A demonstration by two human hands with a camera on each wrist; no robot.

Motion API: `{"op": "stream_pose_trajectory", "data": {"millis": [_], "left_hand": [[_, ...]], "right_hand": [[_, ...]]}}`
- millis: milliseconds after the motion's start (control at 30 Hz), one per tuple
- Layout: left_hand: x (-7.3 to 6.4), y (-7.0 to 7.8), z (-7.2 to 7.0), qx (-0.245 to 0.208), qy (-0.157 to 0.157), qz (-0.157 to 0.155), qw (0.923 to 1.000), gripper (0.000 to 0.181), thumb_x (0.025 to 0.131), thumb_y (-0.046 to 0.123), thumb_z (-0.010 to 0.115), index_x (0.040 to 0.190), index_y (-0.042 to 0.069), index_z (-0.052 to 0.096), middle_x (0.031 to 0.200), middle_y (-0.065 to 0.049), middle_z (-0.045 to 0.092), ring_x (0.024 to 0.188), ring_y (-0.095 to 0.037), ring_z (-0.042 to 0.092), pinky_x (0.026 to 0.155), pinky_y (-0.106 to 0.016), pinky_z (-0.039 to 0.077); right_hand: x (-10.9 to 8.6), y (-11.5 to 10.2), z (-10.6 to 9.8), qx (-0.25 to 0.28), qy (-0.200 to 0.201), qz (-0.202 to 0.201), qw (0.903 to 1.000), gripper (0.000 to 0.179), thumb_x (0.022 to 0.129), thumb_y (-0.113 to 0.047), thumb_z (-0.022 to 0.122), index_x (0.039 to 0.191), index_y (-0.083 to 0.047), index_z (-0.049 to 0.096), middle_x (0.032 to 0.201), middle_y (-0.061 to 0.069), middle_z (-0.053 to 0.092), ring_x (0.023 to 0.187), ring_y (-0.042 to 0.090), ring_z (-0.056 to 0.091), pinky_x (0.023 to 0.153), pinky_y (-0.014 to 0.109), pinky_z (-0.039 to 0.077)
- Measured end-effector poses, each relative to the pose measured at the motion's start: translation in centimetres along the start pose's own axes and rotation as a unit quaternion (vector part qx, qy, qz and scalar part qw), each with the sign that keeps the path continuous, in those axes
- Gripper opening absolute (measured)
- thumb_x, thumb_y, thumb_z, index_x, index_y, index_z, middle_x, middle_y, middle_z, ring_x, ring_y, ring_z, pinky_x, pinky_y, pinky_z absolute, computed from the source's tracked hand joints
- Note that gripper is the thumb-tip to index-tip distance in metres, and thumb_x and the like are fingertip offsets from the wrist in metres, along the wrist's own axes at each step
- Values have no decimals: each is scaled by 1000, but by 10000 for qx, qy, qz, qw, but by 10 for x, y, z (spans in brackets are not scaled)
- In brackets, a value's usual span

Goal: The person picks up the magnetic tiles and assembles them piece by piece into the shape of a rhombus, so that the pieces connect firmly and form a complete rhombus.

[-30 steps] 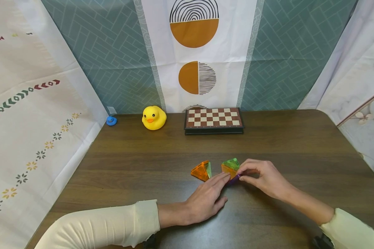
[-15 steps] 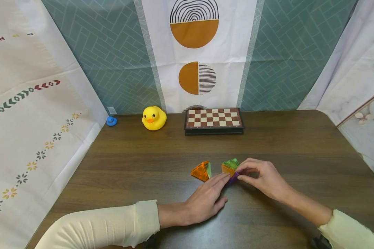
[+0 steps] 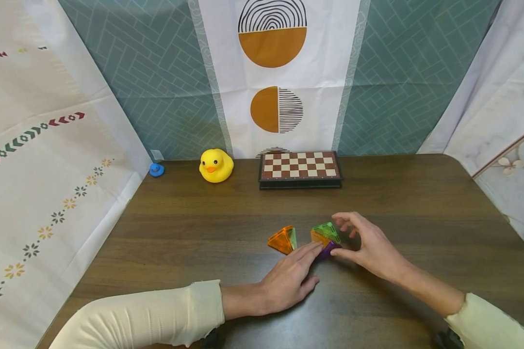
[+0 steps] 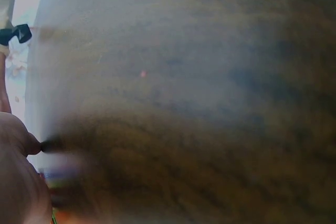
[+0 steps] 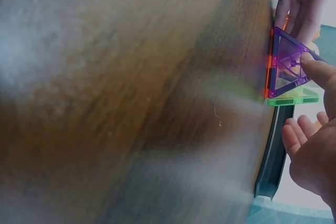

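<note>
Translucent triangular magnetic tiles stand together mid-table: a green tile [image 3: 327, 230], an orange tile [image 3: 318, 237] and a purple tile [image 3: 325, 250]. My left hand [image 3: 286, 283] lies with its fingers extended, the tips touching the near side of this group. In the right wrist view the purple tile [image 5: 286, 66] leans upright, and the thumb of my right hand [image 5: 317, 150] touches its face. The other fingers of that right hand [image 3: 372, 245] are spread apart from the tiles. Left of the group, an orange tile [image 3: 280, 240] leans against a green tile [image 3: 293, 238], partly beside my left fingertips.
At the back of the wooden table [image 3: 192, 218] sit a folded chessboard box [image 3: 300, 169], a yellow rubber duck [image 3: 216, 166] and a small blue duck [image 3: 156, 169]. Patterned cloths hang behind and on both sides. The left wrist view is mostly blurred tabletop.
My right fingers have let go of the purple tile's edge and spread upward and away, the thumb staying by it. More of the green and purple tiles shows. My left hand has stayed put.
</note>
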State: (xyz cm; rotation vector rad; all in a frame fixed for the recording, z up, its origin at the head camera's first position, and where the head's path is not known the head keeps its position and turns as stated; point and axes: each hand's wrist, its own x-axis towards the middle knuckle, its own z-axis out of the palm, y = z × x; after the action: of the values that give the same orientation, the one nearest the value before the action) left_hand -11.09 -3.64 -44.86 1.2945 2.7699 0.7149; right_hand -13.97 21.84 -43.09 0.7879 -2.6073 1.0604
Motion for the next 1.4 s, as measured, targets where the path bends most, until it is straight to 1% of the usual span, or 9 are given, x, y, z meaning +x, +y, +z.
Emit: {"op": "stream_pose_trajectory", "data": {"millis": [67,133,200,300,533,767,867,1133,1400], "left_hand": [[0,0,0,18,6,9,10000,68,104,23,71,160,-1,40,164,-15,43,151,-24,43,120,-40,40],[0,0,0,39,13,17,10000,68,104,23,72,160,-1,41,164,-15,44,151,-24,43,120,-40,40],[0,0,0,38,16,29,10000,68,104,23,72,160,-2,41,164,-15,44,150,-24,43,120,-40,41],[0,0,0,39,26,34,10000,68,104,23,72,160,-2,41,164,-15,44,150,-24,43,120,-40,41],[0,0,0,-18,-19,-24,10000,69,105,23,71,161,-1,39,165,-15,42,151,-24,42,120,-40,40],[0,1,0,-60,-41,-119,9999,70,105,24,71,161,-1,38,166,-15,41,151,-24,42,119,-41,41],[0,1,0,-105,-48,-172,9998,71,105,24,71,162,-1,37,166,-16,40,151,-25,42,119,-41,41],[0,3,1,-176,-72,-280,9994,74,105,23,71,163,-1,32,169,-16,36,153,-24,39,120,-41,39],[0,3,1,-213,-70,-281,9994,78,105,23,71,165,-2,27,169,-17,35,153,-25,39,121,-42,38]], "right_hand": [[0,1,1,101,-231,115,9996,86,74,-10,98,148,-2,54,137,13,65,114,29,67,90,44,60],[0,1,2,254,-493,362,9978,88,78,-12,96,153,-1,51,146,18,62,121,35,67,96,53,58],[0,0,2,399,-708,620,9948,87,82,-14,94,155,0,49,149,21,60,125,39,66,100,58,55],[0,0,3,508,-866,892,9909,82,85,-16,91,155,-1,50,147,21,61,125,41,67,103,62,52],[1,0,6,705,-845,957,9893,73,89,-14,88,152,1,54,145,20,63,125,39,67,103,55,53],[1,0,8,696,-843,1021,9887,68,90,-12,87,148,2,57,141,20,66,123,39,68,101,55,54],[1,0,9,686,-829,995,9892,65,90,-13,87,147,1,59,139,18,68,122,37,69,101,54,54],[2,3,9,920,-801,772,9895,58,92,-14,85,144,-1,63,141,16,67,125,34,68,101,50,54],[2,1,9,944,-904,826,9880,56,93,-8,83,144,-1,63,141,15,67,126,34,67,101,49,55]]}}
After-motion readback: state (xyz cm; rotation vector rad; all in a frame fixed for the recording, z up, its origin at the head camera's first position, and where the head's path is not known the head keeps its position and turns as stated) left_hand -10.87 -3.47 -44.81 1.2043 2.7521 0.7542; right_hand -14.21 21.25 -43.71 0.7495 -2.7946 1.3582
